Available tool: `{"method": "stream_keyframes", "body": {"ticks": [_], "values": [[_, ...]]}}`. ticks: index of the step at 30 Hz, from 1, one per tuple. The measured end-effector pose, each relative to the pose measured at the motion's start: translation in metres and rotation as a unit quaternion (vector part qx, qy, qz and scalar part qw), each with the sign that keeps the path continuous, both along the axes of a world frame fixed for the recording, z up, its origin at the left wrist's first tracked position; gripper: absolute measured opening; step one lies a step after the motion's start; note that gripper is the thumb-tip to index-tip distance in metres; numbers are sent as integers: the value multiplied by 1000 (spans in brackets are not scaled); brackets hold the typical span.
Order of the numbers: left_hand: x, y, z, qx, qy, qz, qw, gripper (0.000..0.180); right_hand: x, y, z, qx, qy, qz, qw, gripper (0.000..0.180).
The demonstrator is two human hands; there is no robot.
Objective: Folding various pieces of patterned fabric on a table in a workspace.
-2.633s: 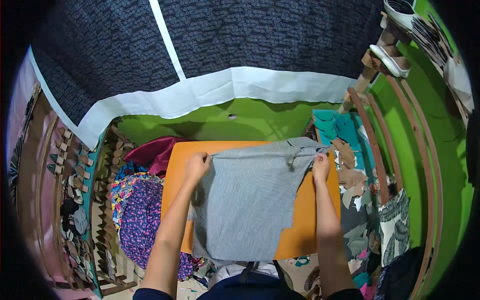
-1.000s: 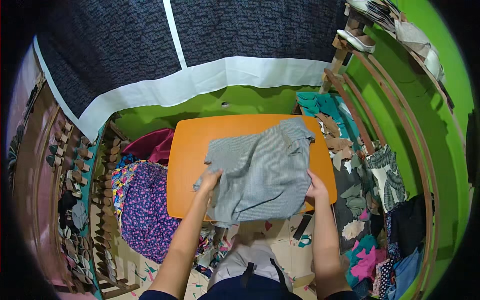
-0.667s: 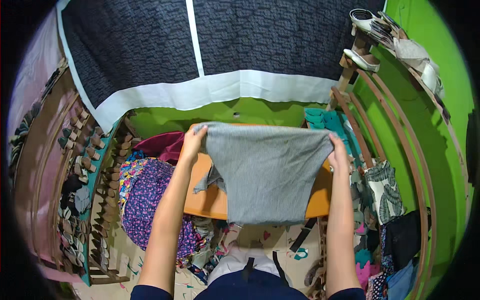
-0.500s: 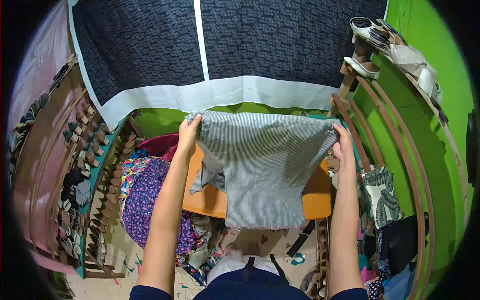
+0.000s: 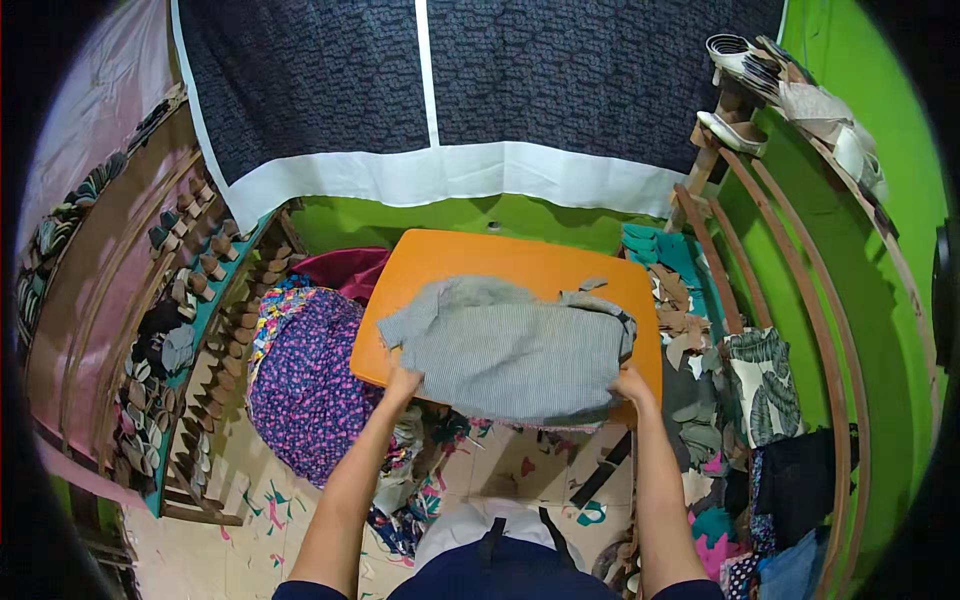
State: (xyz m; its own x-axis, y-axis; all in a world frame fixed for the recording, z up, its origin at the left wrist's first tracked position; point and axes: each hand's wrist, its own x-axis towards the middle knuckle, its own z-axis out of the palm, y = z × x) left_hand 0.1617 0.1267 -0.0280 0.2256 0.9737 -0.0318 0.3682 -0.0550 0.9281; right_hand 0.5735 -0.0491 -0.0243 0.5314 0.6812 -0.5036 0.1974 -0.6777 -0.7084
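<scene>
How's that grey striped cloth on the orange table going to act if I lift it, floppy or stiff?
The grey striped cloth is probably floppy, since it lies in soft wrinkles. It's likely light for its size, as its edges look thin. Pushed, it may bunch up rather than slide flat: its far side is already rumpled.

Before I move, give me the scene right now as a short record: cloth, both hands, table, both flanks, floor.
Cloth: grey striped cloth, rumpled along its far side, hiding part of the table's near edge
Left hand: left hand holds its near-left part
Right hand: right hand holds its near-right part
Table: orange table, bare along the far side
Left flank: purple floral cloth bundle, beside shoe racks
Right flank: leaf-print cloth
Floor: pale tiles, coloured scraps
</scene>
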Motion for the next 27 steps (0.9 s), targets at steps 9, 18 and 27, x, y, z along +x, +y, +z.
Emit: {"method": "stream_keyframes", "body": {"ticks": [9, 18, 27], "values": [[-43, -52, 29, 82, 206, -167, 961, 26, -87, -66, 35, 184, -407, 117, 887, 27], [-103, -117, 71, 313, 411, -242, 822, 36, -131, -145, 44, 109, -404, 284, 863, 38], [-85, -160, 74, 479, 338, -99, 804, 8, -187, -146, 78, 246, -539, 216, 776, 18]]}}
